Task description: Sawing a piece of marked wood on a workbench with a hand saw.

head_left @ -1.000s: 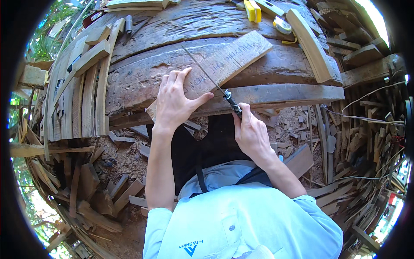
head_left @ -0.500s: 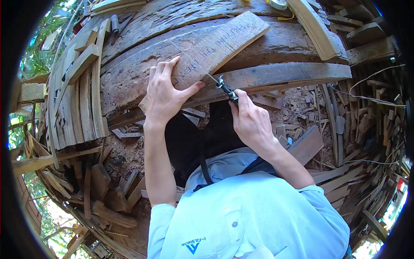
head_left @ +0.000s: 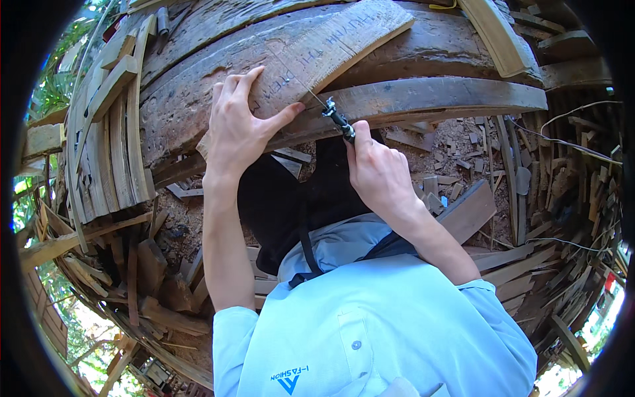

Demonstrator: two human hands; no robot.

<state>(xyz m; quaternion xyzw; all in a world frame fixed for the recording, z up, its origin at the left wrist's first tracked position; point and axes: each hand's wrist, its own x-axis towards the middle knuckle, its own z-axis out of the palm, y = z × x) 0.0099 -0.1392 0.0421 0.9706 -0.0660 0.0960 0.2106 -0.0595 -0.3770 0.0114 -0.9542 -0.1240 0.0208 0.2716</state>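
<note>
Before you stretches the tabletop of rough, dark planks, with pale slats lying side by side at its left end. On it, slantwise, lies the board with writing on its face — its far end points up and to the right. Your left hand spreads wide over the board's near part, thumb stretched rightward. Your right hand closes round a dark-handled saw — its thin, blurred blade reaches over the board.
</note>
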